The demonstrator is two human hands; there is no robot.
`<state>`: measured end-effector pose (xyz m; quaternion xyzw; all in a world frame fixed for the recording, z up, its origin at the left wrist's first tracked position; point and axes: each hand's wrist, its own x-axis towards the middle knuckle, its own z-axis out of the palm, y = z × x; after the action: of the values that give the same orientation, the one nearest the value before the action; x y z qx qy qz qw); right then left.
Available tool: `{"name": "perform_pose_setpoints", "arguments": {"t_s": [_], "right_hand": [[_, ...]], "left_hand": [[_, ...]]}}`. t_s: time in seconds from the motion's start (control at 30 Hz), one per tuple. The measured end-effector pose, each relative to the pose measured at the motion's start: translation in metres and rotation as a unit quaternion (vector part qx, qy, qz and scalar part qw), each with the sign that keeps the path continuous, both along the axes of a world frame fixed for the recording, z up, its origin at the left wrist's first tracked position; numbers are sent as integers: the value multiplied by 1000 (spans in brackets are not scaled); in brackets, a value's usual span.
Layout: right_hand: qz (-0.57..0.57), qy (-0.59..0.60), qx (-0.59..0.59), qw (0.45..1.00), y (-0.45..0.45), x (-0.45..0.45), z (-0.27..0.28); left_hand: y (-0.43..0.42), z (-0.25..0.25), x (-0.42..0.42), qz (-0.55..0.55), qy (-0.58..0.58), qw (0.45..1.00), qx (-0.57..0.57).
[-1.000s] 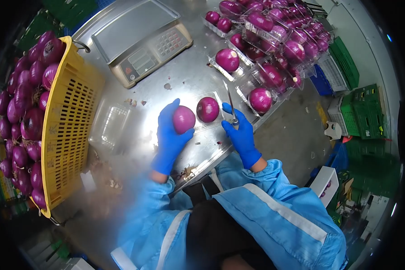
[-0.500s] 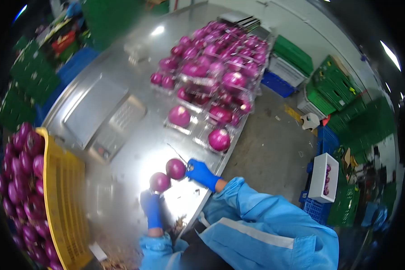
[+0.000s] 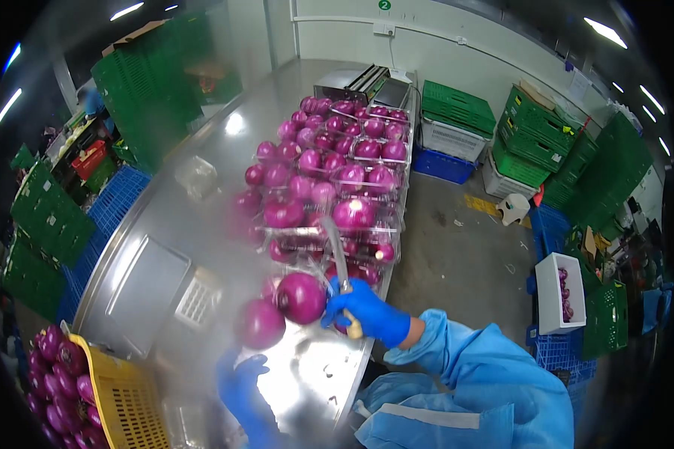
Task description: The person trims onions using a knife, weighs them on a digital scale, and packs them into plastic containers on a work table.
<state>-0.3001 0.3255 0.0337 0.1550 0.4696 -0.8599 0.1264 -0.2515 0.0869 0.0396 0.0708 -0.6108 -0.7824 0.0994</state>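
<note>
My left hand [image 3: 247,393], in a blue glove and blurred, is low in the view with thumb and fingers apart, just below a purple onion [image 3: 262,326]. A second onion [image 3: 301,298] sits close up and to the right of it. Clear plastic shows faintly about the pair; whether my left hand touches it I cannot tell. My right hand [image 3: 367,310], also gloved in blue, is closed around a knife [image 3: 339,258] with its blade pointing up and its pale handle end below the fingers. It is beside the second onion and partly hides another onion behind it.
Clear trays of onions [image 3: 352,179] are stacked on the metal table [image 3: 202,142]. A scale [image 3: 146,288] stands left, above a yellow basket [image 3: 131,400] of onions. Green crates [image 3: 457,108] stand beyond the table. A white box [image 3: 560,295] with onions is at the right.
The view has tilted up toward the far end of the table. The two onions have come together and nearer the stacked trays. My left hand has moved from around its onion to below it.
</note>
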Motion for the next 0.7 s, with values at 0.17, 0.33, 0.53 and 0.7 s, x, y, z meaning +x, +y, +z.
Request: {"name": "perform_pose_setpoints", "arguments": {"t_s": [0.17,0.33,0.53,0.7], "right_hand": [[-75,92,29,992,109,-126,20],[-190,105,66,974,207,-269,38],[-289,90,5,953,312,-449,-14],[-320,70,157,932,339,-529,-45]], "left_hand": [[51,29,-60,-75,50,994,-58],[62,34,-73,-49,-35,958,-280],[51,2,-79,38,-166,980,-104],[39,-19,-91,70,-263,957,-106]]}}
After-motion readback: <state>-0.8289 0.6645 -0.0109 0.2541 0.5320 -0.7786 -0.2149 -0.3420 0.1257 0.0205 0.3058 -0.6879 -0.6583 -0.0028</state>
